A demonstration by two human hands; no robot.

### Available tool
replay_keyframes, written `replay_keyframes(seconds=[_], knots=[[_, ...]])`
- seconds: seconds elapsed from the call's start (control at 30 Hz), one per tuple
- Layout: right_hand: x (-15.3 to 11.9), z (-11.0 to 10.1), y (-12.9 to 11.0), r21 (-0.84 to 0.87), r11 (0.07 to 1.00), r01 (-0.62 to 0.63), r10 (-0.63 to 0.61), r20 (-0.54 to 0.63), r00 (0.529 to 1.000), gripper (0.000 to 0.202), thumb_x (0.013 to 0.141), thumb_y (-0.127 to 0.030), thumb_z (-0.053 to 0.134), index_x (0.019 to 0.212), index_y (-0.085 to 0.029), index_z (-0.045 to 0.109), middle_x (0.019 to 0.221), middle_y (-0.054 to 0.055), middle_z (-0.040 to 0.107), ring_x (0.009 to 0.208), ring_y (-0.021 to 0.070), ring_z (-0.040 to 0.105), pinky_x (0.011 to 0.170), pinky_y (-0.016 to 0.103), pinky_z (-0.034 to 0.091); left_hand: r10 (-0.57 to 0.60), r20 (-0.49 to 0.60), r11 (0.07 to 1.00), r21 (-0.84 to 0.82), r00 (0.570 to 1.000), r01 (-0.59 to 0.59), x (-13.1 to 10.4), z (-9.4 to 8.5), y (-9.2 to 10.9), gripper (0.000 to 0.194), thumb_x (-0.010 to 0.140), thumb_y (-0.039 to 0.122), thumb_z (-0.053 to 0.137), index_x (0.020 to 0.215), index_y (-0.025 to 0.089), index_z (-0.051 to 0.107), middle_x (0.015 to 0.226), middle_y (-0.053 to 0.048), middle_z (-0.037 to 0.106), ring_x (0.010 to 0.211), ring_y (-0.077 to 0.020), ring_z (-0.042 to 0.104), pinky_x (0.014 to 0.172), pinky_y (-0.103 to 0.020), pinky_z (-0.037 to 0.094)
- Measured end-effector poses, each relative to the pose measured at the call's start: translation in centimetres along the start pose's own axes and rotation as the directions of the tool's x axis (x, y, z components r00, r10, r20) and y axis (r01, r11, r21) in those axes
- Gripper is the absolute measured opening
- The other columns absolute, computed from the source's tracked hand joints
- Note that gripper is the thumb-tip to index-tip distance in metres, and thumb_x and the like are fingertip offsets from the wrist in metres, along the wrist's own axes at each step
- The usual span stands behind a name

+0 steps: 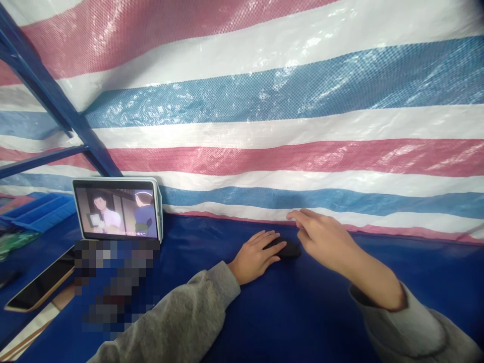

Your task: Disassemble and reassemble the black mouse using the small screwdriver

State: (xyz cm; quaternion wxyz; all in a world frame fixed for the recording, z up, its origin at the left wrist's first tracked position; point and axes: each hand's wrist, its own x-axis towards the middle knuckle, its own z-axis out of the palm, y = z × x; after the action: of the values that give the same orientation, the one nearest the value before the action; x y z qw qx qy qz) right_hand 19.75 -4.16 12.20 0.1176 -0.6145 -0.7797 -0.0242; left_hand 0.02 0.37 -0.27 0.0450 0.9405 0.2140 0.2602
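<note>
My left hand [259,256] lies with its fingers spread on the left end of a black object [290,248], which looks like a computer mouse, on the blue table surface [280,312]. Just right of that object and above the table is my right hand [321,236]. Its index finger points left and the other fingers are curled; nothing shows in its grasp. Both arms wear grey sleeves.
A tablet [117,210] stands at the left, showing a cartoon. Beside it lie a phone [41,282] and a blue tray [43,214]. Behind the table hangs a striped plastic sheet [264,161], with a blue metal frame [56,96] at the left.
</note>
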Motion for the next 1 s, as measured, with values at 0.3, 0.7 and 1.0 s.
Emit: replay_keyframes(seconds=[0.3, 0.7, 1.0], knots=[[0.05, 0.16, 0.09, -0.031, 0.999, -0.018, 0.017, -0.037, 0.999, 0.04, 0.084, -0.01, 0.04, 0.117, -0.019, 0.061, 0.102, 0.006, 0.066, 0.074, 0.0185, 0.063, 0.064, 0.03, 0.038, -0.014, 0.004, 1.0, -0.019, 1.0, 0.015, 0.05, 0.05, -0.04, 0.041, 0.101, 0.038, 0.041, 0.139, 0.023, 0.048, 0.145, -0.007, 0.049, 0.138, -0.0198, 0.041, 0.117, -0.042, 0.034], [0.18, 0.42, 0.22, 0.019, 1.0, -0.001, 0.002, -0.055, 0.998, 0.034, 0.092, -0.019, 0.036, 0.115, -0.02, 0.061, 0.098, 0.006, 0.067, 0.08, 0.0191, 0.064, 0.065, 0.029, 0.04, 0.005, 0.013, 1.0, -0.001, 1.0, -0.005, 0.09, -0.07, -0.07, 0.041, 0.101, 0.038, 0.041, 0.139, 0.023, 0.048, 0.145, -0.007, 0.048, 0.139, -0.0204, 0.039, 0.117, -0.043, 0.034], [0.19, 0.41, 0.29, 0.008, 1.0, -0.02, 0.02, -0.052, 0.998, 0.034, 0.089, -0.016, 0.038, 0.115, -0.02, 0.061, 0.1, 0.006, 0.067, 0.075, 0.0184, 0.063, 0.065, 0.03, 0.04, 0.032, 0.017, 0.999, 0.022, 0.999, -0.033, 0.13, 0.02, 0.01, 0.041, 0.101, 0.037, 0.041, 0.139, 0.023, 0.047, 0.145, -0.009, 0.048, 0.14, -0.0216, 0.038, 0.116, -0.044, 0.034]])
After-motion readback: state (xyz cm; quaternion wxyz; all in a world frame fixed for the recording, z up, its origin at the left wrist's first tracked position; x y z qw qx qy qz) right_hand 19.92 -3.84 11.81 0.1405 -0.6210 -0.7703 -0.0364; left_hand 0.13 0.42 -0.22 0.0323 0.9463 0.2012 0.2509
